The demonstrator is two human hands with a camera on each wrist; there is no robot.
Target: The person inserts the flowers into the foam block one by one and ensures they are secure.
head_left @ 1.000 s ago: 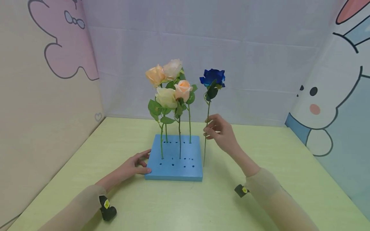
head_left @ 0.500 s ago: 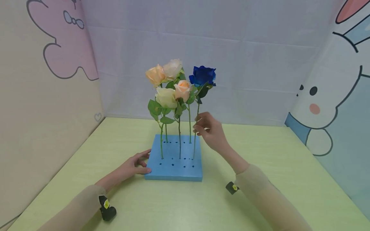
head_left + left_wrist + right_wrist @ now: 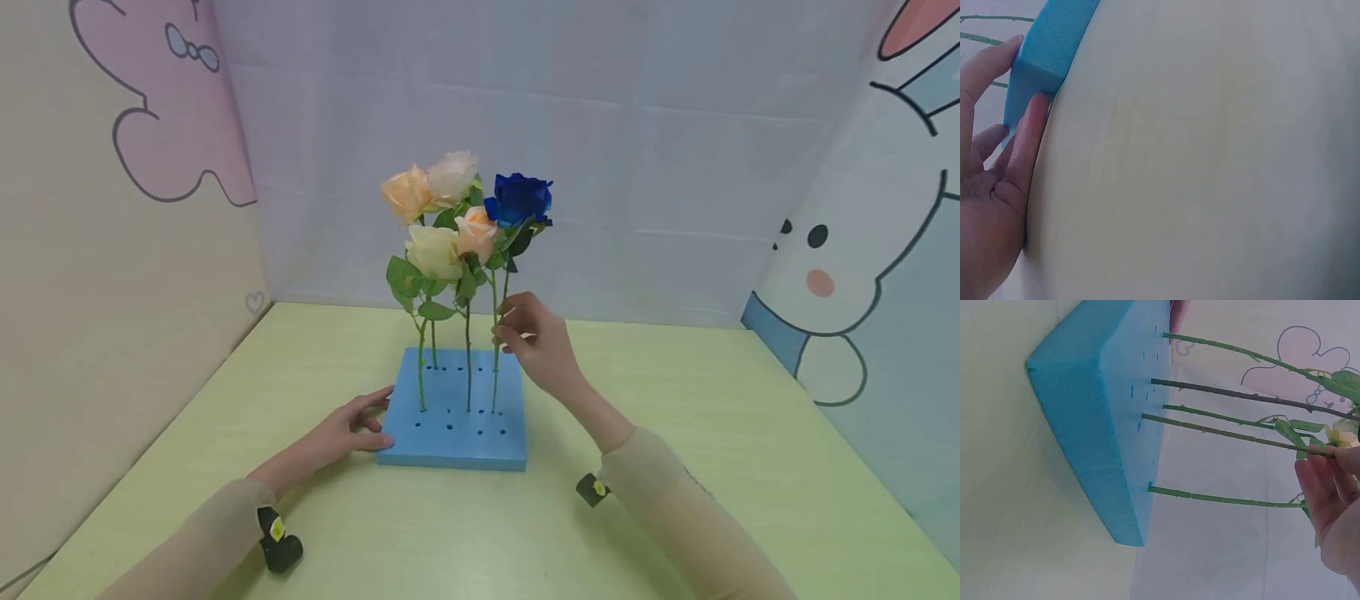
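A blue rose (image 3: 519,200) stands nearly upright over the right part of a blue foam block (image 3: 450,450). My right hand (image 3: 542,343) pinches its stem between thumb and fingers, about halfway up. In the right wrist view the lower end of that stem (image 3: 1235,434) meets the block's holed face; how deep it sits cannot be told. My left hand (image 3: 352,429) rests against the block's left edge with fairly straight fingers (image 3: 1030,134). Several other roses stand in the block, among them a cream rose (image 3: 433,252) and a peach-pink rose (image 3: 477,233).
Small holes dot the block's top, some along its front. A pale yellow-green table (image 3: 300,350) lies under everything. Behind it hangs a light cloth backdrop (image 3: 637,167), and patterned walls stand at both sides. Each sleeve carries a black wrist piece (image 3: 279,542).
My right hand has moved left with the blue rose, from beside the block to over it, and the stem end now meets the top. The left hand stays in place.
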